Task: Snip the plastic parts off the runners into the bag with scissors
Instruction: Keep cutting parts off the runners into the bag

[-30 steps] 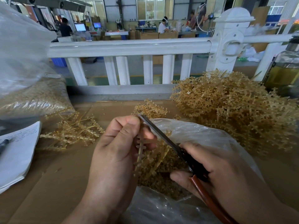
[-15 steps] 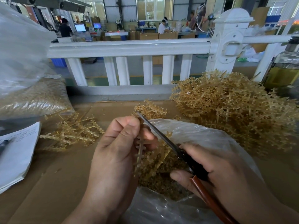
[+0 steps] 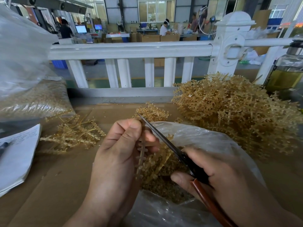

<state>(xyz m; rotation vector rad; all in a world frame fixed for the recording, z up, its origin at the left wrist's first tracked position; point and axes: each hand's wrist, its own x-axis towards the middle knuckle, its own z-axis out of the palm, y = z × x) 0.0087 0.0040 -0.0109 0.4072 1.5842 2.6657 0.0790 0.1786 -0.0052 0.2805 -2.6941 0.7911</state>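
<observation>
Left hand (image 3: 118, 154): fingers and thumb curled, pinching one runner (image 3: 142, 149) upright over the bag's mouth. Right hand (image 3: 221, 174): wrapped round the reddish-brown handles of the scissors (image 3: 164, 139). The blades point up and left, and the tip lies against the runner's top end, beside the left forefinger. Whether the blades are parted cannot be told.

The clear bag (image 3: 213, 141) lies open below both hands, holding cut parts (image 3: 164, 185) and a few runners. It rests on a cardboard sheet (image 3: 57, 185).

A large runner heap (image 3: 237, 112) sits to the right and a small heap (image 3: 73, 135) to the left. A paper pad (image 3: 16, 154) lies at the left edge, and a white railing (image 3: 131, 49) stands behind.
</observation>
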